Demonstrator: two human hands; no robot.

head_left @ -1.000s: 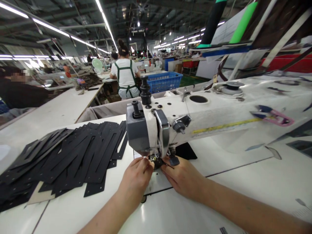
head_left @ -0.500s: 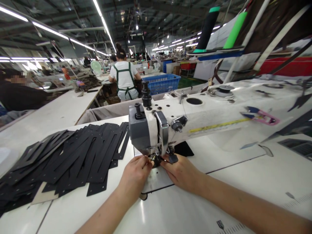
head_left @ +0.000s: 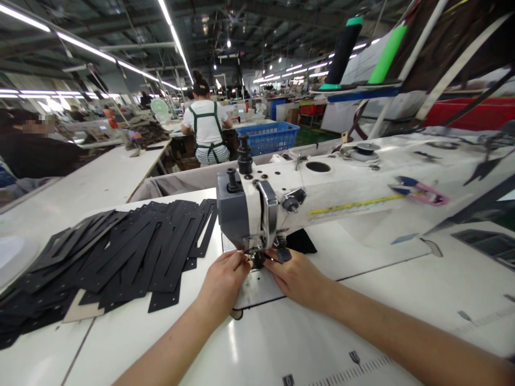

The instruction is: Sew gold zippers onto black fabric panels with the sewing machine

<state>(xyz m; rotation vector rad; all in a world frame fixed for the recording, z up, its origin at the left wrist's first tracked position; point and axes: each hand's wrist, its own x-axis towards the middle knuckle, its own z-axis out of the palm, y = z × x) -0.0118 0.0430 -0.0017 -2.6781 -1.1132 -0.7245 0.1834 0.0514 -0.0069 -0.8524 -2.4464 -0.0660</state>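
Observation:
A white and grey sewing machine [head_left: 257, 209] stands before me, its presser foot low over the metal plate [head_left: 257, 287]. On the left of the foot, my left hand [head_left: 223, 276] has its thumb and fingers pinched together at the edge of a small black piece. From the right, my right hand [head_left: 300, 279] presses closed fingers on the same work, close to the needle. A flat black piece [head_left: 301, 241] shows behind that hand; the part under the foot is mostly hidden by fingers and machine.
Flat black cut pieces with slots [head_left: 137, 252] lie heaped on the left. Thread snips [head_left: 420, 190] and a yellow tape measure [head_left: 358, 205] rest on the machine arm. Thread cones [head_left: 344, 53] stand above right. Beyond are a blue basket [head_left: 269, 138] and a co-worker in an apron [head_left: 207, 126].
The view has shifted slightly. Both hands stay beside the presser foot with nearly the same finger positions, and the black piece behind the right hand shows a little differently.

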